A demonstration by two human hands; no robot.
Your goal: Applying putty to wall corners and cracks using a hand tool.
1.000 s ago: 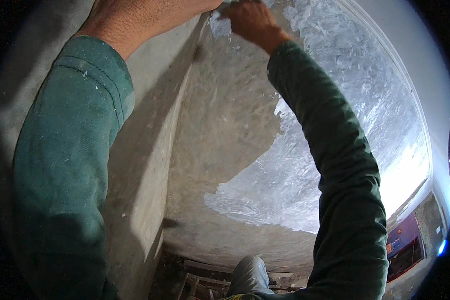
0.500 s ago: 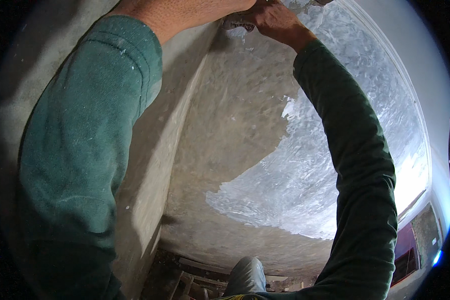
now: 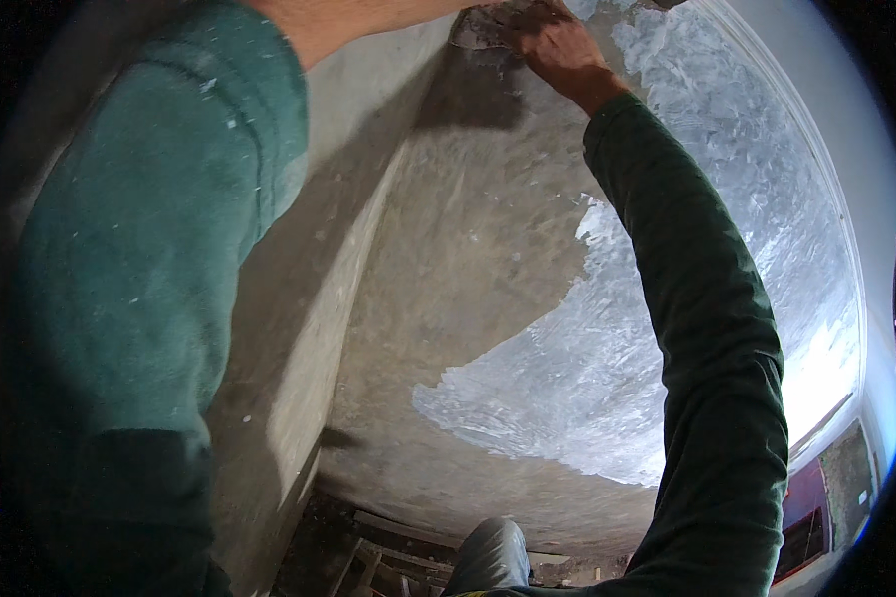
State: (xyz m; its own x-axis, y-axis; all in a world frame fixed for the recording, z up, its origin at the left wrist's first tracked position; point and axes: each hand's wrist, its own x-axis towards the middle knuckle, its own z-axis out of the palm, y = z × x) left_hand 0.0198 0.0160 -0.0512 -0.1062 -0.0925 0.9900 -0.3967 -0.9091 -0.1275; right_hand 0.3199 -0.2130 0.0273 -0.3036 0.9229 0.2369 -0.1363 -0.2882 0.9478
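Note:
My right hand (image 3: pixel 560 48) is raised at the top of the view against a bare, grey-brown wall (image 3: pixel 468 239). Its fingers are closed round a flat scraper blade (image 3: pixel 481 30) smeared with filler, close to the wall's left corner. The exact kind of blade is hard to make out. My left forearm (image 3: pixel 368 18) crosses the upper edge toward the same spot, and the hand beyond it is cut off. White filler (image 3: pixel 567 368) covers the lower middle and right of the wall, with a ragged edge against the bare part.
At left an adjoining wall (image 3: pixel 299 398) meets the bare one in a corner. Wooden pieces (image 3: pixel 398 557) lie on the floor below, near my knee (image 3: pixel 496 552). A pale trim line (image 3: pixel 834 199) borders the coated surface at right. A dark-red opening (image 3: pixel 804 517) shows at lower right.
My left sleeve has shifted left and slightly up. The blade at my right hand shows more now, and its dark shadow has spread on the wall below it.

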